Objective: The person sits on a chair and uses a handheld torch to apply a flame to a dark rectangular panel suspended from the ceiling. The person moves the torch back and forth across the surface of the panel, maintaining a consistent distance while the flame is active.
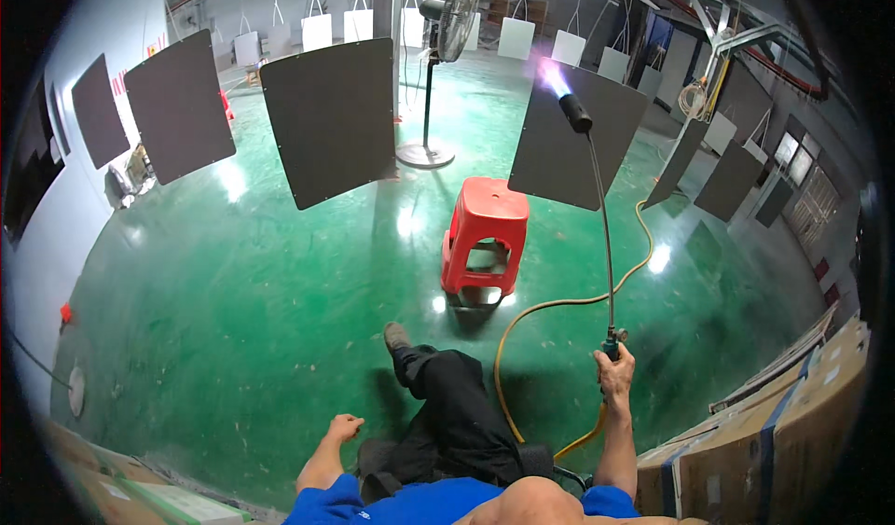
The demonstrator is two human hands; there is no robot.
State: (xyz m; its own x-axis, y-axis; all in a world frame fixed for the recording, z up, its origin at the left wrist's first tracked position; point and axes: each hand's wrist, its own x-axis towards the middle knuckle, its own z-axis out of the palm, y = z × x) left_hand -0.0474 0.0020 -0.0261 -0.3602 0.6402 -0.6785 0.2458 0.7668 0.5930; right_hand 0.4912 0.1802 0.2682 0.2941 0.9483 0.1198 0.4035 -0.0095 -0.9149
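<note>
My right hand [615,376] is wrapped round the handle of a long gas torch [604,217]. Its thin metal tube reaches up and away to a black nozzle, where a blue-purple flame [556,77] burns. In the picture, flame and nozzle overlap a dark hanging panel [550,152] with rounded corners; the gap between them I cannot tell. A yellow hose [531,310] loops over the floor toward the torch handle. Low beside my body, my left hand [346,427] has its fingers curled loosely together, and nothing shows in it.
More dark panels hang in a row, one [331,119] left of a standing fan [457,21]. Stacked red plastic stools [487,203] stand on the green floor [280,301] ahead. Cardboard boxes [783,422] line the near right. White panels [516,38] hang farther back.
</note>
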